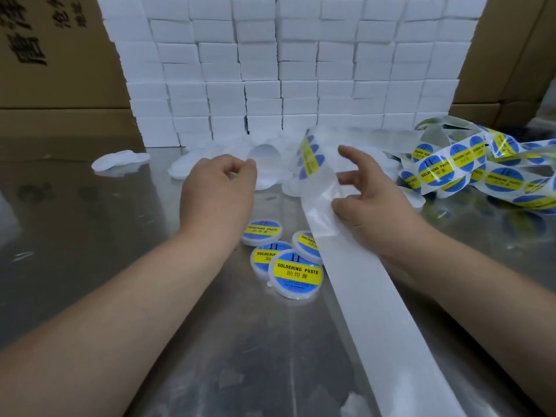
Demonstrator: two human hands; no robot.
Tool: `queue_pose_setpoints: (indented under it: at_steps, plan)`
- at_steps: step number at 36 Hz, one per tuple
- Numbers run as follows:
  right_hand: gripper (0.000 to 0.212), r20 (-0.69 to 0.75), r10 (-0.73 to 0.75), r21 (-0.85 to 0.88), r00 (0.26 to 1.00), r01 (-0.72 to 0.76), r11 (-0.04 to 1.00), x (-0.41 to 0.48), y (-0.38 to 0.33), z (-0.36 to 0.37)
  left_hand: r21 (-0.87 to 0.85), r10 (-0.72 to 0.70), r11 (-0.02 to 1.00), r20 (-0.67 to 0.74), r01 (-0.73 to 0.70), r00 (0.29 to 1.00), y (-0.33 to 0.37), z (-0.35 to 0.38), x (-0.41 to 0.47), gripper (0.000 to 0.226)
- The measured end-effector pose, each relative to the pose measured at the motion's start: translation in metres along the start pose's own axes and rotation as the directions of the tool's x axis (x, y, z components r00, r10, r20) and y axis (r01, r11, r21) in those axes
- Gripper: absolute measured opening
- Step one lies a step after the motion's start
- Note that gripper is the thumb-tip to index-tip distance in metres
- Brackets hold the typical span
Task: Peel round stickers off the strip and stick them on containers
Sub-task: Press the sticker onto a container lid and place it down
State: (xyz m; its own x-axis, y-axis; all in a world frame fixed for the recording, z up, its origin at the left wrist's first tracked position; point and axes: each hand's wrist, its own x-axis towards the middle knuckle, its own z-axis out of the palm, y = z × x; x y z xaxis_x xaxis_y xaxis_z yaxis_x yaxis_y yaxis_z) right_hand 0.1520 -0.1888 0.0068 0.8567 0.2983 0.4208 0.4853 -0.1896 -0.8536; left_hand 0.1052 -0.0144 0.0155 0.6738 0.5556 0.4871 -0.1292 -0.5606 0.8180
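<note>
- A metal bench (105,236) is seen, carrying everything; brown cartons (45,70) are stood behind it.
- A wall of white boxes (270,70) is stacked along the far edge.
- The strip (376,311) is run from the near right up to the hands, its near length already bare; more strip with blue-and-yellow stickers is heaped at the far right (469,170).
- Plain white containers (120,159) are scattered at the foot of the boxes; four labelled containers (296,273) are gathered near centre, between the forearms.
- The right hand (379,203) is kept on the strip, which is pinched under its thumb, while the upper fingers (349,152) are spread free.
- The left hand (218,191) is placed just beside a plain container, fingers curled; whether anything is gripped cannot be told.
- The next stickers (310,158) are carried on the upright curl of strip between the hands.
- Judged step: a sticker is to be lifted. The liner is best bent sharply so an edge is raised, and the sticker taken by its rim and centred before being pressed down.
</note>
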Motion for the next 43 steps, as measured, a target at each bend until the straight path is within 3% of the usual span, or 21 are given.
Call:
queue_pose_setpoints:
  at_steps: [4,11,19,24,33,36,39,43]
  plan:
    - [0.075,-0.071,-0.105,-0.083,0.992,0.099,0.992,-0.003,-0.006,-0.006,0.122,0.146,0.982,-0.006,-0.144,0.989,0.005,0.001,-0.008,0.033]
    - [0.051,-0.073,-0.064,-0.077,0.995,0.059,0.995,-0.005,-0.005,-0.003,0.168,0.256,0.951,0.044,-0.260,0.966,0.006,0.000,-0.013,0.039]
    - [0.027,0.050,0.015,0.107,0.999,-0.020,0.994,-0.005,-0.008,-0.003,0.208,0.312,0.923,0.087,-0.324,0.946,0.007,0.002,-0.015,0.038]
    - [0.039,-0.007,0.076,0.148,0.997,-0.074,0.986,-0.004,-0.009,-0.003,0.210,0.356,0.906,0.091,-0.367,0.930,0.009,0.001,-0.017,0.039]
    - [0.026,-0.062,0.078,0.123,0.995,-0.070,0.990,-0.005,-0.014,-0.001,0.290,0.310,0.900,0.098,-0.325,0.946,0.006,0.005,-0.012,0.039]
    - [0.027,-0.058,0.061,0.130,0.996,-0.053,0.990,-0.004,-0.013,-0.002,0.206,0.209,0.954,0.073,-0.220,0.975,0.003,0.007,-0.008,0.026]
    - [0.026,-0.039,0.043,0.132,0.998,-0.038,0.990,-0.004,-0.013,-0.002,-0.052,0.089,0.995,0.079,-0.085,0.993,0.004,0.007,-0.007,0.009]
    - [0.026,0.005,0.048,0.140,0.999,-0.048,0.989,-0.006,-0.013,-0.001,-0.264,0.064,0.964,0.108,-0.034,0.992,0.007,0.009,-0.008,0.030]
